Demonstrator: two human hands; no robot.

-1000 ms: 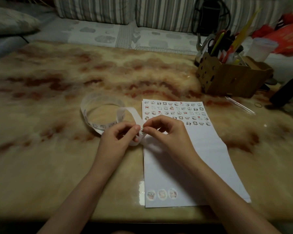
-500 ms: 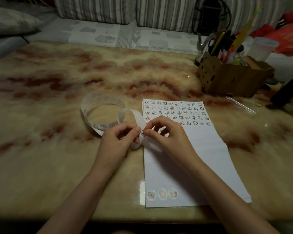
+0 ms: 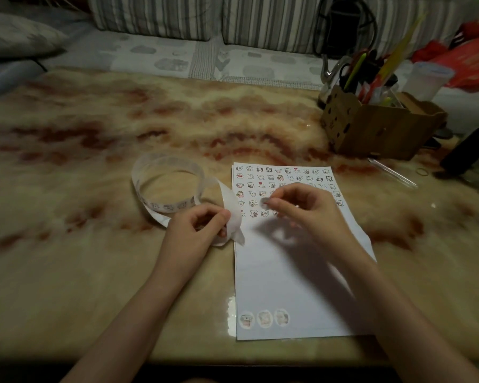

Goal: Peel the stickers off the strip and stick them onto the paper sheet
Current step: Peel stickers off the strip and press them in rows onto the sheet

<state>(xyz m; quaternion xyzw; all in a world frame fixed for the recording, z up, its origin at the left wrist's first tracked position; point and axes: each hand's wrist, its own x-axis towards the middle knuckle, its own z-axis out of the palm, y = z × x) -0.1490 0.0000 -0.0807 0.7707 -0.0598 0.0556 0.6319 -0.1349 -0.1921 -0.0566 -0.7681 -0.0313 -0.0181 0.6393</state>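
A: Arms, what's worn?
B: Nothing but skin. Left hand [image 3: 197,228] and right hand [image 3: 310,214] bare; left forearm [image 3: 138,308] and right forearm [image 3: 393,308] bare to the bottom edge (dim light, right side slightly blurred).

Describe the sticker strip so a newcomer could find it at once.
On the marbled tan table, look just left of the white paper sheet. There the sticker strip stands on edge, curled into an open ring, its near end held by the left hand. Unlike the flat sheet, it loops upright and carries one row of small stickers inside.
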